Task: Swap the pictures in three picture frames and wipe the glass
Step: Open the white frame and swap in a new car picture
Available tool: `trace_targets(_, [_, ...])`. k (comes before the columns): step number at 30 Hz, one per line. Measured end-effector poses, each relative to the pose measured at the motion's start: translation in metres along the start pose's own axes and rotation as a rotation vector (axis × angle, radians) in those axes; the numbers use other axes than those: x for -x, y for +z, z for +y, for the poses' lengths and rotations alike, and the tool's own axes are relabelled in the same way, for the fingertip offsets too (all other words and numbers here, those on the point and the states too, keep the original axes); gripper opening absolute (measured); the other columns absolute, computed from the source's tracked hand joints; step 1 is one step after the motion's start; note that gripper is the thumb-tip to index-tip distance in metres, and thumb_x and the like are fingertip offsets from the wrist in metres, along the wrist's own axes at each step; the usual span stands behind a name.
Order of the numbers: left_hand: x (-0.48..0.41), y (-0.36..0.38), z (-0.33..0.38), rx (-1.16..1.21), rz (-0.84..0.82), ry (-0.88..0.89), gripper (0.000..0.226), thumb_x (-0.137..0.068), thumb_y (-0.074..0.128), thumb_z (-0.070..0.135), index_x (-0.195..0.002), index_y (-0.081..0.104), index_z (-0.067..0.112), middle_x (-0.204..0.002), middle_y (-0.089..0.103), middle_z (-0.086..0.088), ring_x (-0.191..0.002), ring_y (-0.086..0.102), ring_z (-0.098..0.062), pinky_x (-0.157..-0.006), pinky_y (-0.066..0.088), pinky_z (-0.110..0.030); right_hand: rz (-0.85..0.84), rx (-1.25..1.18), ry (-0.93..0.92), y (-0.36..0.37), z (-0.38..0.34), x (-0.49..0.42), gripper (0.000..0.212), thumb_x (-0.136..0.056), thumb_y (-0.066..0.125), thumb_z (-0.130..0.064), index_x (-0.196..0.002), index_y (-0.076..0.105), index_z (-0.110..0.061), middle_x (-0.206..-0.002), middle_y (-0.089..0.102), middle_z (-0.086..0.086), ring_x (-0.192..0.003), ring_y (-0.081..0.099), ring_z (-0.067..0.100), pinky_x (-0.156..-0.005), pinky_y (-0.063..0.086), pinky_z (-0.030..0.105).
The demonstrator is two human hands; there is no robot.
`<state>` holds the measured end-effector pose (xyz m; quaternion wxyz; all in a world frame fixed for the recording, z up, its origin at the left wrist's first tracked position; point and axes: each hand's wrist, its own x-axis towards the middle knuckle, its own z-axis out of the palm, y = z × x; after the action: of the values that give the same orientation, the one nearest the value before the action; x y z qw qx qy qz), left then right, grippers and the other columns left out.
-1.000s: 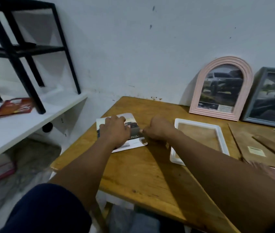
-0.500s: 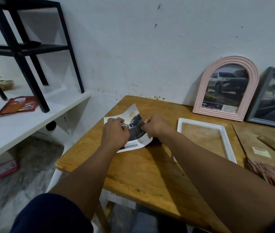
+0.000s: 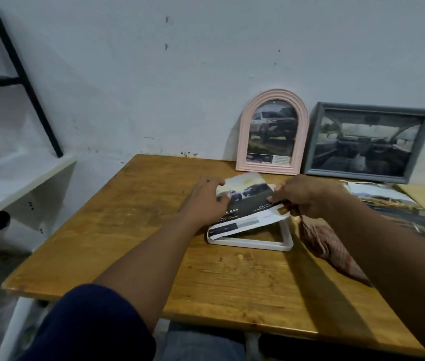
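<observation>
— Head view: how are the hands set?
— Both arms reach forward over the wooden bench [image 3: 133, 230]. The left hand [image 3: 206, 204] pinches the left edge of a printed car picture [image 3: 247, 204], fingers curled over it; the right hand [image 3: 305, 196] grips the right edge the same way. The sheet tilts, its near edge resting on the white rectangular frame [image 3: 255, 242] lying flat mid-bench.
— And around it?
— A pink arched frame [image 3: 272, 131] and a grey frame [image 3: 370, 140] lean on the white wall [image 3: 206, 61] at the far edge, side by side. A patterned cloth [image 3: 328, 243] lies just right of the white frame, loose prints [image 3: 393, 204] further right. A white shelf [image 3: 11, 178] with a black metal rack [image 3: 24, 74] stands to the left.
</observation>
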<state>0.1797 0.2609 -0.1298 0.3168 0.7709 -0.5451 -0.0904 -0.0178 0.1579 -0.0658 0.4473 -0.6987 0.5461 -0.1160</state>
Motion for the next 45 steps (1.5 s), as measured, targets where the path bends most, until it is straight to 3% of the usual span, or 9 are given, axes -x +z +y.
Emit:
trace_targets(4, [0.002, 0.013, 0.004, -0.11, -0.076, 0.109, 0.032, -0.098, 0.063, 0.034, -0.125, 0.067, 0.018, -0.128, 0.06, -0.003, -0.116, 0.059, -0.023, -0.097, 0.052, -0.042, 0.004, 0.261, -0.037, 0.005, 0.019, 0.016, 0.023, -0.081, 0.082, -0.014, -0.097, 0.069, -0.005, -0.086, 0.07, 0.01, -0.074, 0.066, 0.021, -0.066, 0.055, 0.031])
trace_targets(10, [0.002, 0.009, -0.003, -0.1, -0.008, 0.115, 0.038, -0.101, 0.058, 0.033, -0.136, 0.06, 0.019, -0.14, 0.053, 0.0, -0.127, 0.048, -0.019, -0.099, 0.042, -0.032, 0.121, 0.385, -0.06, 0.019, 0.02, 0.014, 0.04, -0.08, 0.081, -0.017, -0.112, 0.056, -0.012, -0.095, 0.064, 0.008, -0.085, 0.066, 0.022, -0.072, 0.06, 0.034])
trace_targets(14, [0.004, 0.008, -0.008, -0.079, -0.046, 0.112, 0.038, -0.1, 0.06, 0.029, -0.136, 0.06, 0.016, -0.132, 0.056, -0.001, -0.117, 0.053, -0.016, -0.088, 0.039, -0.025, 0.136, 0.372, -0.048, 0.017, 0.022, 0.013, 0.042, -0.08, 0.08, -0.018, -0.113, 0.055, -0.012, -0.094, 0.062, 0.006, -0.085, 0.063, 0.021, -0.065, 0.054, 0.031])
trace_targets(19, [0.004, 0.011, -0.01, -0.085, -0.06, 0.128, 0.035, -0.101, 0.059, 0.026, -0.134, 0.062, 0.014, -0.132, 0.055, 0.001, -0.112, 0.051, -0.013, -0.095, 0.043, -0.026, 0.135, 0.524, -0.064, 0.024, 0.021, 0.014, 0.052, -0.083, 0.079, -0.029, -0.122, 0.053, -0.009, -0.094, 0.063, 0.005, -0.078, 0.062, 0.017, -0.055, 0.047, 0.026])
trace_targets(23, [0.003, 0.008, -0.01, -0.122, -0.084, 0.151, 0.033, -0.101, 0.058, 0.027, -0.131, 0.063, 0.015, -0.131, 0.059, -0.001, -0.116, 0.053, -0.017, -0.101, 0.048, -0.037, 0.208, 0.777, -0.196, 0.028, 0.019, 0.014, 0.071, -0.084, 0.074, -0.042, -0.14, 0.041, -0.014, -0.134, 0.052, 0.013, -0.115, 0.05, 0.03, -0.087, 0.049, 0.04])
trace_targets(26, [0.002, 0.009, -0.01, -0.131, -0.091, 0.148, 0.034, -0.102, 0.056, 0.026, -0.133, 0.062, 0.015, -0.132, 0.058, -0.001, -0.117, 0.053, -0.017, -0.101, 0.048, -0.036, 0.192, 0.855, -0.242, 0.032, 0.018, 0.009, 0.062, -0.088, 0.067, -0.047, -0.14, 0.047, -0.021, -0.144, 0.045, 0.011, -0.132, 0.039, 0.033, -0.104, 0.04, 0.051])
trace_targets(35, [-0.001, 0.006, -0.004, -0.073, -0.069, 0.068, 0.036, -0.104, 0.051, 0.025, -0.137, 0.059, 0.014, -0.135, 0.06, -0.004, -0.12, 0.056, -0.021, -0.093, 0.046, -0.031, 0.157, 0.771, -0.267, 0.03, 0.024, 0.005, 0.046, -0.091, 0.062, -0.049, -0.13, 0.057, -0.025, -0.136, 0.048, 0.008, -0.128, 0.043, 0.031, -0.105, 0.035, 0.053])
trace_targets(40, [-0.017, 0.007, 0.011, -0.207, 0.002, 0.058, 0.033, -0.103, 0.053, 0.037, -0.132, 0.06, 0.024, -0.139, 0.052, 0.0, -0.119, 0.053, -0.021, -0.092, 0.05, -0.039, 0.301, 0.504, -0.284, -0.003, 0.027, -0.003, 0.038, -0.09, 0.066, -0.045, -0.121, 0.062, -0.024, -0.126, 0.059, 0.004, -0.11, 0.056, 0.023, -0.093, 0.052, 0.046])
trace_targets(45, [-0.034, 0.034, 0.055, -0.192, -0.049, 0.147, 0.033, -0.101, 0.058, 0.036, -0.132, 0.061, 0.027, -0.141, 0.055, 0.0, -0.122, 0.054, -0.021, -0.1, 0.05, -0.04, 0.43, 0.482, -0.088, -0.068, 0.053, -0.014, 0.042, -0.088, 0.068, -0.044, -0.118, 0.063, -0.015, -0.111, 0.067, 0.008, -0.097, 0.063, 0.026, -0.086, 0.057, 0.046])
